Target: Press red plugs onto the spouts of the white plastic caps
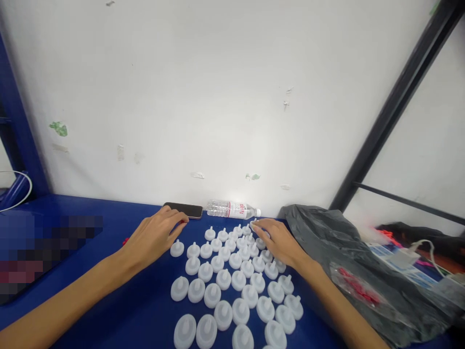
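Many white plastic caps, round with a narrow spout pointing up, stand in loose rows on the blue table. My right hand reaches to the far right of the group, its fingertips closed on one white spouted cap; the fingers partly hide it. My left hand hovers at the far left of the caps, with a gap between thumb and fingers and nothing between them. Closest to it is a single cap just below the fingertips.
Against the wall lie a dark phone and a clear plastic bottle on its side. A black plastic bag covers the right side, with a small packet of red pieces on it. The blue tabletop extends left.
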{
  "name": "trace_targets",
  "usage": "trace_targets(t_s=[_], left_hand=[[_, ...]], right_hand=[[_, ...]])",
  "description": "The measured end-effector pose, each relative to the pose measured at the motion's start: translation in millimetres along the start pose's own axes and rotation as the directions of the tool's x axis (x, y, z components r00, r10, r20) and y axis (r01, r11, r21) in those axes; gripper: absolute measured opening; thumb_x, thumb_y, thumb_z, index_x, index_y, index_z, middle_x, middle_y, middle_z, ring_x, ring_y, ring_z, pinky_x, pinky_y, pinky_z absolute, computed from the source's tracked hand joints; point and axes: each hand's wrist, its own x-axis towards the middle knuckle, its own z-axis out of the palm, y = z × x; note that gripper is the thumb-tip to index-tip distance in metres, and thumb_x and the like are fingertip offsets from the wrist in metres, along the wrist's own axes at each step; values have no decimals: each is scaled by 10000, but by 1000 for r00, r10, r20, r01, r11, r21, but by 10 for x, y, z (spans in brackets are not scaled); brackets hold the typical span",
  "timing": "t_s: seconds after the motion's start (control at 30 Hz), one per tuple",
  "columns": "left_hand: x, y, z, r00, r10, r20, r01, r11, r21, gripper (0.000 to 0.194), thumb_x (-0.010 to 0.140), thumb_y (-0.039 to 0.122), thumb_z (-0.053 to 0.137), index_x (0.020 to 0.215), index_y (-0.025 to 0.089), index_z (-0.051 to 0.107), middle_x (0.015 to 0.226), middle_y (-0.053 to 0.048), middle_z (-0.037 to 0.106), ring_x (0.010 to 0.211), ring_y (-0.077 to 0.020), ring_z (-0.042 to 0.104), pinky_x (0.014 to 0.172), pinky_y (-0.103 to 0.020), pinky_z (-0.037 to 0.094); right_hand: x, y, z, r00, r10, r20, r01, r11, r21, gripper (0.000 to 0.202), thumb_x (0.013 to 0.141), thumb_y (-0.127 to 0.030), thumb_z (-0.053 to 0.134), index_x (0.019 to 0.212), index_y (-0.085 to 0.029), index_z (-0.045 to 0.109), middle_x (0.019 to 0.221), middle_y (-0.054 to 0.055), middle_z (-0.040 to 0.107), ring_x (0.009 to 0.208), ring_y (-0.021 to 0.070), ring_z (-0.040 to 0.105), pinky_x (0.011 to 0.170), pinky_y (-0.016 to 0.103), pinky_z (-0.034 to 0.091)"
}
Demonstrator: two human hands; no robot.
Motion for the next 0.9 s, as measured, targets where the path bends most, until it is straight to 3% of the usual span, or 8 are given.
trace_targets(t_s=[0.1,0.23,0.37,0.5,0.7,0.9], left_hand=[[-29,57,30,988,78,-135,-84,996,-35,363,1077,354,391,1160,209,714,1141,-77,754,1076,-268,652,760,-357,542],[-93,160,78,935,219,-278,-248,966,-71,339,1090,349,432,1147,188,724,1101,-71,767,1014,-240,668,821,-360,553],[-173,321,102,888,313,-338,-374,918,-133,240,1077,274,487,1124,202,711,1037,-41,763,963,-197,669,812,-315,546],[-255,466,131,856,380,-350,-463,865,-194,201,1066,210,502,1126,211,694,994,-33,746,897,-159,671,770,-263,547],[-311,559,159,834,419,-360,-512,831,-219,216,1059,181,492,1091,202,705,975,-55,761,853,-155,711,712,-229,566],[-312,565,137,835,374,-405,-505,813,-289,202,1045,178,542,1155,204,709,993,-53,759,815,-120,716,686,-193,567]], right_hand=[[-1,-125,-86,996,-4,-91,6,1000,23,331,1069,-409,510,1298,-214,648,1286,121,700,1216,304,662,1066,481,505],[-60,-436,-150,988,-112,-107,121,990,78,253,1107,-316,429,1285,-271,603,1290,84,634,1147,229,681,998,391,560],[-157,-801,-133,946,-320,-58,325,937,132,198,1107,-219,421,1240,-262,560,1306,88,628,1160,227,664,945,385,590],[-241,-1044,-84,902,-423,-85,432,881,192,174,1070,-182,517,1226,-259,516,1198,66,689,1154,233,652,988,411,579],[-291,-1079,-30,892,-434,-128,451,876,172,206,1032,-161,558,1215,-247,519,1285,111,628,1148,243,651,923,397,608],[-257,-1058,-49,899,-402,-172,433,876,211,218,995,-105,592,1127,-259,512,1153,59,707,1127,244,656,921,411,613]])
